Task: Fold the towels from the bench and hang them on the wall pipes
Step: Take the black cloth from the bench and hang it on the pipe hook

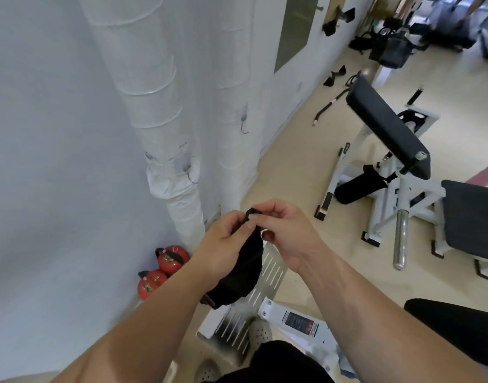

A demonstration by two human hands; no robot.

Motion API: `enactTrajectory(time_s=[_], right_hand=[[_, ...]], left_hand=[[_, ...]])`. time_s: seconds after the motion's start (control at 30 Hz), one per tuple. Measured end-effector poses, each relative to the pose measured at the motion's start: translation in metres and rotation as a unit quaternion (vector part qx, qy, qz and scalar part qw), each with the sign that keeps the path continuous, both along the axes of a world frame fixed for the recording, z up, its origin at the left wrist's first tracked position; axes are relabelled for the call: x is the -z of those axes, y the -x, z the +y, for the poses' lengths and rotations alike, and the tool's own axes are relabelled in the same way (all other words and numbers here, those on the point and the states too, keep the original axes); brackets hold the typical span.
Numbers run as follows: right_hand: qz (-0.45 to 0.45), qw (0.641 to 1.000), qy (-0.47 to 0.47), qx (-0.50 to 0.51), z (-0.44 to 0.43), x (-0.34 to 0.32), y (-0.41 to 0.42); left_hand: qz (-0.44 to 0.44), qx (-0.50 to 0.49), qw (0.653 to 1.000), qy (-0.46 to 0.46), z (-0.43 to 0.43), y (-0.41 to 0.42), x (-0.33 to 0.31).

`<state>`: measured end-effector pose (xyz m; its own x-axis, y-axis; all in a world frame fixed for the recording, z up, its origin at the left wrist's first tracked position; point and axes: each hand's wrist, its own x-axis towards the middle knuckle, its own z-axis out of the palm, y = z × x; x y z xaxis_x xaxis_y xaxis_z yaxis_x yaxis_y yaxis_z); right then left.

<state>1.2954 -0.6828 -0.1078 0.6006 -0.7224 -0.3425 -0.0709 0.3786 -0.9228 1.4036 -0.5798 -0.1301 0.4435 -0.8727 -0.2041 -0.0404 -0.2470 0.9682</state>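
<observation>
Both hands, left point(223, 244) and right point(285, 233), pinch the top loop of a black towel point(247, 269) hanging before the pipes point(154, 106); grip tight, towel seems folded, hanging still left.

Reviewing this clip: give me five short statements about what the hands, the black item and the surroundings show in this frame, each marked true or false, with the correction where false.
1. Both hands grip the black fabric item near its top. True: the left hand and the right hand pinch its upper end.
2. The item already hangs on a hook. False: it dangles from the hands; the wall hook is bare.
3. Two red kettlebells sit on the floor by the wall. True.
4. The wrapped pipes are black. False: they are white.
5. The padded bench lies left of the hands. False: it stands to the right.
</observation>
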Motion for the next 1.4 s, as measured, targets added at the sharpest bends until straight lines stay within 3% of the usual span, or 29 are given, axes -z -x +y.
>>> enactTrajectory(time_s=[0.23,0.5,0.7,0.97,1.17,1.4], right_hand=[[-0.031,0.998,-0.047,-0.009,-0.086,0.019,-0.005],[-0.077,0.986,-0.108,-0.097,-0.182,0.048,-0.016],[-0.025,0.983,0.011,-0.179,-0.245,0.068,-0.047],[0.061,0.959,0.116,-0.251,-0.323,0.123,-0.119],[0.045,0.960,0.164,-0.224,-0.369,0.160,-0.170],[0.041,0.950,0.275,-0.144,-0.392,0.179,-0.206]], left_hand=[[0.004,-0.038,0.999,-0.029,-0.087,-0.008,0.003],[0.052,-0.101,0.993,-0.033,-0.176,-0.021,0.013],[0.175,-0.144,0.972,-0.065,-0.224,-0.056,0.029],[0.054,-0.080,0.983,-0.156,-0.291,-0.121,0.070],[-0.012,-0.163,0.982,-0.094,-0.336,-0.160,0.123],[-0.018,-0.223,0.973,-0.056,-0.373,-0.182,0.146]])
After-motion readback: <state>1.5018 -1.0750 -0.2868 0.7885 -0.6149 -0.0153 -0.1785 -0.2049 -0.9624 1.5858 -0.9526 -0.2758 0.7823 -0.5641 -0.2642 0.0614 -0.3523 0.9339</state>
